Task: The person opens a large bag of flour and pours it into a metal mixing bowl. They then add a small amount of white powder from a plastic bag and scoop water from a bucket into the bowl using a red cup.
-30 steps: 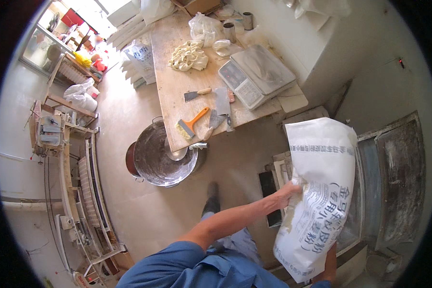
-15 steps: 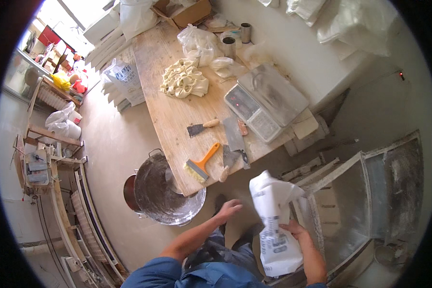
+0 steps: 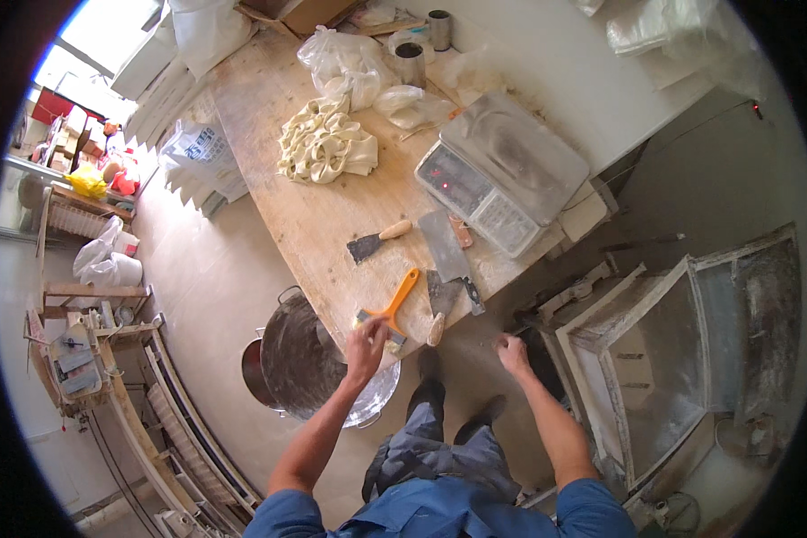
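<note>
My left hand (image 3: 364, 351) is over the table's near corner, its fingers partly spread above the head of an orange-handled tool (image 3: 403, 292) with a pale, bristly edge. It covers part of that head, so contact is hard to judge. My right hand (image 3: 513, 353) hangs off the table's right side, fingers curled in, with nothing visible in them. Close by on the table lie a wooden-handled scraper (image 3: 365, 247), a broad metal blade (image 3: 445, 247) with a dark handle, and a putty knife (image 3: 443, 294) with a wooden grip.
A large metal pot (image 3: 298, 366) stands below the table's near left corner. On the wooden table (image 3: 269, 188) are a digital scale (image 3: 475, 193) with a metal lid on it, cream rubbery strips (image 3: 327, 143) and metal cans (image 3: 410, 65). A dusty framed bin (image 3: 637, 359) stands right.
The white printed bag my right hand held is gone from view, and that hand is higher and curled. My left hand has moved left and up to the orange-handled tool. The view has shifted slightly.
</note>
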Demonstrator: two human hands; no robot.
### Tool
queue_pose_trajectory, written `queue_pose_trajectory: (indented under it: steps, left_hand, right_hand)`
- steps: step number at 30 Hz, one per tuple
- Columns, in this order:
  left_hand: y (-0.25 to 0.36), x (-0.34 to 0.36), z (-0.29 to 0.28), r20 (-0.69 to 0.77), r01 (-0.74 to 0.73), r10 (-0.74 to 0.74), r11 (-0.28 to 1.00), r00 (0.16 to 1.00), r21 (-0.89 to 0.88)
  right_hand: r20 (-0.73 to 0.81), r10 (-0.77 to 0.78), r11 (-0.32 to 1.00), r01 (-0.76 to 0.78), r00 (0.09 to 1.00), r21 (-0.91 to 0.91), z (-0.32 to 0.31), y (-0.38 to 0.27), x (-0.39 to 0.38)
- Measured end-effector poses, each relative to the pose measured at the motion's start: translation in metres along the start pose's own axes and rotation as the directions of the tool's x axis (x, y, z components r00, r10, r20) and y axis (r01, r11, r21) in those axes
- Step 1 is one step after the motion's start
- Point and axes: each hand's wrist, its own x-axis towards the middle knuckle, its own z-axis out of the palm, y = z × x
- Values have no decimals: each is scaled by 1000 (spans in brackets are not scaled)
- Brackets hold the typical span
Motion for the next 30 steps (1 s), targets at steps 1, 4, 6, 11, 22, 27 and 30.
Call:
queue_pose_trajectory:
  steps: [1, 4, 6, 11, 22, 27, 30]
  left_hand:
    - [8, 24, 4, -39, -52, 54, 997, 998, 51]
    - [30, 89, 28, -90, -116, 121, 992, 989, 50]
    - [47, 126, 60, -115, -140, 146, 988, 983, 56]
    - [79, 192, 162, -218, -175, 244, 940, 945, 292]
    - [59, 219, 206, -269, -75, 170, 941, 948, 330]
    - [63, 233, 158, -178, -139, 194, 949, 965, 282]
    - [65, 300, 113, -281, -88, 191, 936, 941, 342]
  right_hand:
    - [45, -16, 999, 15, 999, 28, -8, -11, -18]
    - [65, -60, 996, 56, 996, 70, -34, -26, -58]
    - [100, -8, 999, 3, 995, 45, -53, -25, -76]
    - [109, -32, 985, 13, 993, 171, -92, -13, -89]
    - [304, -23, 993, -13, 952, 118, -155, -42, -7]
    - [263, -8, 1000, 9, 965, -1, -178, -68, 19]
    - [261, 16, 998, -32, 965, 58, -177, -80, 18]
